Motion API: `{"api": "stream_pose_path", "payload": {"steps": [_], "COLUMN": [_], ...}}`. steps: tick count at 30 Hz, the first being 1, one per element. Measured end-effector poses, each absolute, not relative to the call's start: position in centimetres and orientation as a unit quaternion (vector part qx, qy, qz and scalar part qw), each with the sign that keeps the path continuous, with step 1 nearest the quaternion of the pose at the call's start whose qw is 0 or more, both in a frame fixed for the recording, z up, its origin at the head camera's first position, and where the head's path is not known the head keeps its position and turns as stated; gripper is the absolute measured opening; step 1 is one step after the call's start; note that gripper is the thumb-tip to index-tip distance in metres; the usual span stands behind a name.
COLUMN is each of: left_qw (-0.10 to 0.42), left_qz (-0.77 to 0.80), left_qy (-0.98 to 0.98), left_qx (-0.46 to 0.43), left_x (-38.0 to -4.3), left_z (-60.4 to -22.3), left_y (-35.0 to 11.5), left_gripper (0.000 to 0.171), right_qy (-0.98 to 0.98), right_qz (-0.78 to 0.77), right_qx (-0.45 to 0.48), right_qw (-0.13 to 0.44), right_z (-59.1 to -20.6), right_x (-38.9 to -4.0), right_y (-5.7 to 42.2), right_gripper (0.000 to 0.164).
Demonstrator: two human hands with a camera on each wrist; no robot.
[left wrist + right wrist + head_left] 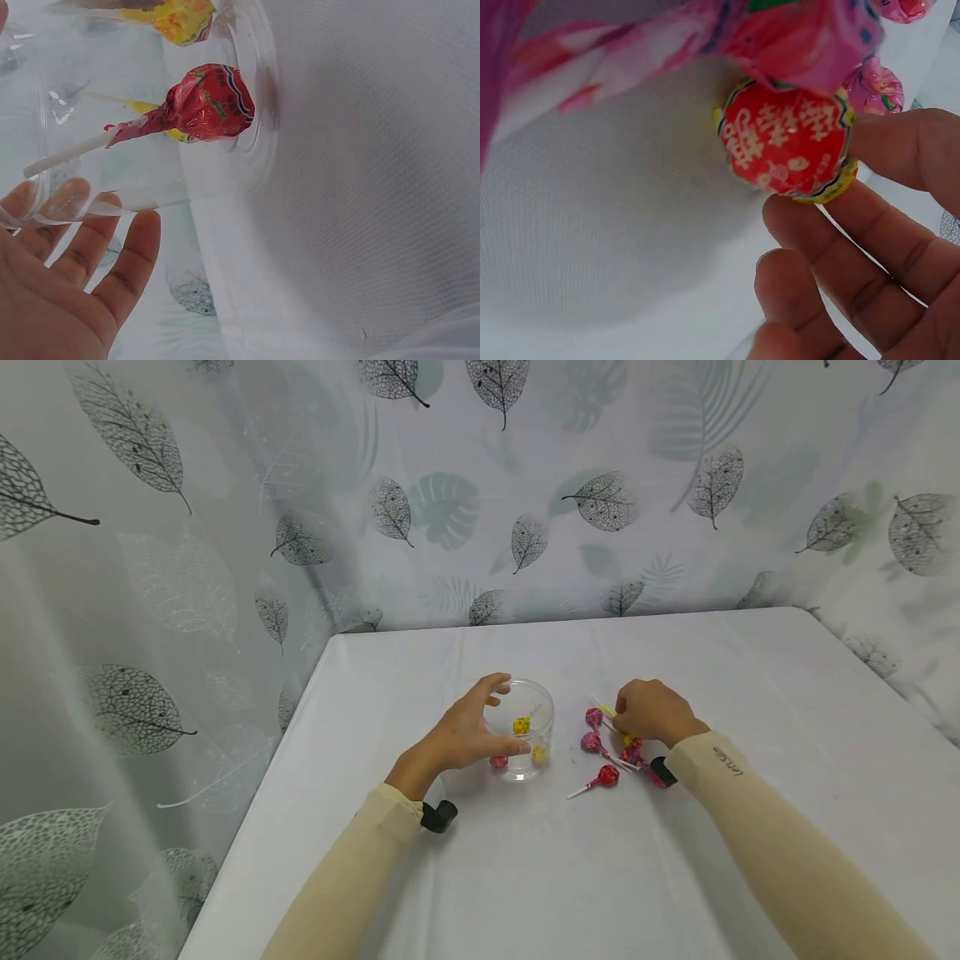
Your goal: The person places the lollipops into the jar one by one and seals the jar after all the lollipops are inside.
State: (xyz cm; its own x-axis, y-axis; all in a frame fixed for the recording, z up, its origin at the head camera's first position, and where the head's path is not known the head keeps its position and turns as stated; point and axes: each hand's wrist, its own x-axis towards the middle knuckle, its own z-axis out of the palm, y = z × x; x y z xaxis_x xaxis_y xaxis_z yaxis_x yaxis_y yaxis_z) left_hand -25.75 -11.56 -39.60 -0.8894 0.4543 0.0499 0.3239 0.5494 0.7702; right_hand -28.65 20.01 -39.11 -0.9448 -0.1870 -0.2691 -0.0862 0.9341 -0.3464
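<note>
My left hand point(467, 733) holds a clear plastic jar point(531, 695) standing on the table, with thumb and fingers on either side of its wall. Inside the jar lie a red lollipop point(214, 105) and yellow lollipops point(184, 21). To the right, my right hand point(654, 712) reaches down over a pile of lollipops. In the right wrist view its thumb and fingertips pinch the round head of a lollipop with a red and yellow wrapper point(787, 139). Pink-wrapped lollipops point(591, 742) lie beside that hand. Closer to me is a single red lollipop point(607, 775).
A white cloth covers the table point(540, 877). Leaf-printed curtains point(450, 510) hang behind it and along both sides. Black wrist straps point(438, 817) show at the cuffs of both beige sleeves point(352, 868).
</note>
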Motion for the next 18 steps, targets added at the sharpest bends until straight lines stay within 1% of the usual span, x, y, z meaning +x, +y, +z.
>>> {"api": "stream_pose_path", "payload": {"steps": [5, 11, 18], "left_qw": [0.079, 0.078, 0.076], "left_qz": [0.419, 0.417, 0.415], "left_qy": [0.876, 0.878, 0.879], "left_qx": [0.223, 0.221, 0.22], "left_x": [-25.74, -25.7, -25.6], "left_z": [-39.6, -39.58, -39.49], "left_y": [-11.52, -11.47, -11.5], "left_gripper": [0.106, 0.107, 0.106], "right_qy": [0.972, 0.97, 0.975], "right_qz": [-0.153, -0.157, -0.154], "right_qx": [-0.077, -0.069, -0.058], "right_qw": [0.158, 0.17, 0.146], "right_z": [-39.05, -38.9, -38.65], "right_x": [-28.51, -28.31, -28.11], "right_y": [19.79, 19.87, 20.15], "right_gripper": [0.028, 0.016, 0.013]}}
